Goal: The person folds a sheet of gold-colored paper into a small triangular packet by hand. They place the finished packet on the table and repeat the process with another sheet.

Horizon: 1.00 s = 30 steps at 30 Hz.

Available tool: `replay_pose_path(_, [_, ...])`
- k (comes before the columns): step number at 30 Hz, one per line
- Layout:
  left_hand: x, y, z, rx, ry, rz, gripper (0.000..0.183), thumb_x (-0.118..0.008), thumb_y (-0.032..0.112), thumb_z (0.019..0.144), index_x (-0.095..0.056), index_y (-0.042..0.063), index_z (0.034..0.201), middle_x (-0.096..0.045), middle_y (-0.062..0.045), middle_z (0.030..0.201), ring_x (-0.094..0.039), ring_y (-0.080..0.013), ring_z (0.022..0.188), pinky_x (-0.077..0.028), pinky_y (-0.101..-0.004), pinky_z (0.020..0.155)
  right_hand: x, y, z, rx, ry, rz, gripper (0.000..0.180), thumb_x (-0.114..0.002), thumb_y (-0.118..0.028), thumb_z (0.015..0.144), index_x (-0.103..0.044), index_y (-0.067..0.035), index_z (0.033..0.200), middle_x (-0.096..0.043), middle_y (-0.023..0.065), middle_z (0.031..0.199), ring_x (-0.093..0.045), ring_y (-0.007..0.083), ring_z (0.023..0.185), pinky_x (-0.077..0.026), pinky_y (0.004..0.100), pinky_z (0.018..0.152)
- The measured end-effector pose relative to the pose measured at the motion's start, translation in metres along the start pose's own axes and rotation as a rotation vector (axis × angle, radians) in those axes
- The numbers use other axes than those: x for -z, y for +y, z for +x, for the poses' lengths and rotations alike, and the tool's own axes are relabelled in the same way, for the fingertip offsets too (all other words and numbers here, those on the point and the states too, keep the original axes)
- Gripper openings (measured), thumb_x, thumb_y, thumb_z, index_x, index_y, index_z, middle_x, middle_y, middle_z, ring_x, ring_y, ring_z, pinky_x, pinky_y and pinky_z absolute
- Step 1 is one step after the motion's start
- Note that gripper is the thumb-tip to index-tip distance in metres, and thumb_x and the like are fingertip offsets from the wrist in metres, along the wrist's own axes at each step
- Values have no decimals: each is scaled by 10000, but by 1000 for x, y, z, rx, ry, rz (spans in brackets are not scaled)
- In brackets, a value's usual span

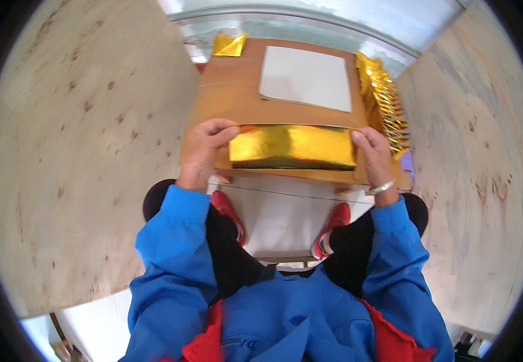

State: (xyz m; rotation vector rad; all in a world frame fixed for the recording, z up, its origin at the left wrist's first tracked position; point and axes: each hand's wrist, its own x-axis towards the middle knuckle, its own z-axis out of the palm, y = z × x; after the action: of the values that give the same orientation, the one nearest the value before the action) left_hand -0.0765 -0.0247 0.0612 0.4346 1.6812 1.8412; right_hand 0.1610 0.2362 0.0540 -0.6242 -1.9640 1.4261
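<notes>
A strip of shiny gold foil paper (294,147) stretches between my hands over the near part of a cardboard-topped work surface (225,97). My left hand (207,149) pinches its upper left corner between thumb and fingers. At the upper right corner, my right hand (374,149) grips the strip the same way. Beyond the strip lies a stack of white paper sheets (306,79). A row of folded gold foil pieces (383,104) runs along the right edge of the cardboard. One separate gold foil piece (229,45) rests at the far left corner.
Large wooden boards or tabletops flank me, one at the left (76,149) and one at the right (474,172). A purple object (407,164) sits beside the cardboard's right edge. My knees and red shoes (229,215) are below the near edge, above a pale tiled floor (279,217).
</notes>
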Motion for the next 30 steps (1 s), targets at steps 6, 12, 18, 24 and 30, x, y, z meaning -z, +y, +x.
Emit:
replay_pose_path(6, [0,0,1,-62,-2,3,139,-735,82,847,-696,15,962,-645,12,822,-520,-73,719,-415,-214,662,-8,4,2,-4,31,143,246,-685,-171,913,-594,-41,725,-461,-78,644,-400,18,599,-323,222,512])
replay_pose_path(12, [-5,-4,2,-86,46,42,116,-730,69,852,-703,13,950,-653,5,817,-510,-66,696,-399,-201,630,-4,3,1,-38,-6,163,276,-690,-175,913,-571,-42,703,-435,-90,622,-367,17,582,-299,215,505])
replay_pose_path(18, [-7,-5,3,-123,63,81,86,-715,48,865,-699,-4,932,-647,14,798,-522,-41,673,-399,-187,602,-4,5,2,-29,-27,176,266,-677,-184,921,-588,-38,718,-442,-86,624,-366,18,584,-300,216,509])
replay_pose_path(24, [-9,-5,2,-128,89,142,87,-727,57,853,-707,-2,915,-643,12,774,-496,-45,647,-388,-193,583,-3,11,4,-93,-40,218,256,-675,-173,914,-584,-37,717,-457,-85,633,-373,17,588,-306,222,516])
replay_pose_path(30, [-5,-6,4,-58,52,122,112,-736,77,847,-706,5,928,-650,0,782,-495,-64,652,-395,-202,598,0,10,4,-130,-80,301,241,-676,-165,909,-594,-38,723,-470,-89,642,-377,17,588,-301,218,517])
